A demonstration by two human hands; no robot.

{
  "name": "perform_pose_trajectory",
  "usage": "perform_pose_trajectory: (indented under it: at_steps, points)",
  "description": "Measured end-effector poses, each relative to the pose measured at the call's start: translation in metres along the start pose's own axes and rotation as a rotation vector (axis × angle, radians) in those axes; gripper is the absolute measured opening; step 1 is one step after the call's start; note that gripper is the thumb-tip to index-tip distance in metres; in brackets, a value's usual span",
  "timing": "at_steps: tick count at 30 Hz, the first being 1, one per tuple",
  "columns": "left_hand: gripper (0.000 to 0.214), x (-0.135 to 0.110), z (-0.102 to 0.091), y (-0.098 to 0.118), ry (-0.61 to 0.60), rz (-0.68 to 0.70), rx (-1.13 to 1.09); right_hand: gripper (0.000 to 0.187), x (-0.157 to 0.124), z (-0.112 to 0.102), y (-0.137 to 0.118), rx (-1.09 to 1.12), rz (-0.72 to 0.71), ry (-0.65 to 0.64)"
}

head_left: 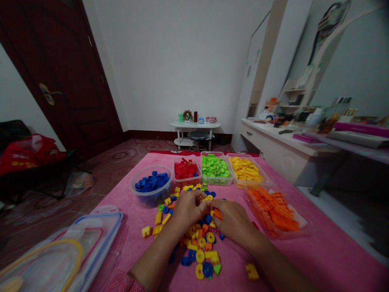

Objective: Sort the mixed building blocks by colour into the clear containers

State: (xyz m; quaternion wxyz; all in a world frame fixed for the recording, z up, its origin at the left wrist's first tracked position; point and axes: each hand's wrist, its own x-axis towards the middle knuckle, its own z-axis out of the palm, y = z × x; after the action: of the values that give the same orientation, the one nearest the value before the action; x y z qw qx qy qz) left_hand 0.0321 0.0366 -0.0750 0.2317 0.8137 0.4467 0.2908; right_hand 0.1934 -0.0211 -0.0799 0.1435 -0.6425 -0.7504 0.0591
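Note:
My left hand (189, 207) is over the far part of a mixed pile of plastic building blocks (192, 246), its fingers curled together; whatever they pinch is hidden. Close beside it, my right hand (233, 217) is closed, with an orange building block (216, 213) at its thumb and fingers. The two hands nearly touch at the fingertips. Yellow, blue, orange and green pieces lie around them, among them a yellow wheel (210, 237) and a blue wheel (207, 269). A single yellow block (252, 271) lies apart, below my right forearm.
Behind the pile stand a round tub of blue blocks (169, 187) and boxes of red (184, 181), green (217, 181) and yellow blocks (260, 173). A box of orange blocks (304, 232) is at right. Stacked lids (114, 221) lie left on the pink cloth (330, 255).

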Motion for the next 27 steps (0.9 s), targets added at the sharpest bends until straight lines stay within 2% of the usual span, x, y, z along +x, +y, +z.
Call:
perform_pose_trajectory:
  at_steps: [9,27]
  points:
    - [0.019,-0.0006,0.0017,-0.0009,-0.005,0.006,-0.007,0.025,-0.0007,0.0025,0.0029,-0.024,-0.037,-0.014]
    - [0.018,-0.0009,0.0029,-0.0016,-0.007,0.005,-0.025,0.025,-0.0022,-0.0024,0.0007,-0.054,-0.011,-0.032]
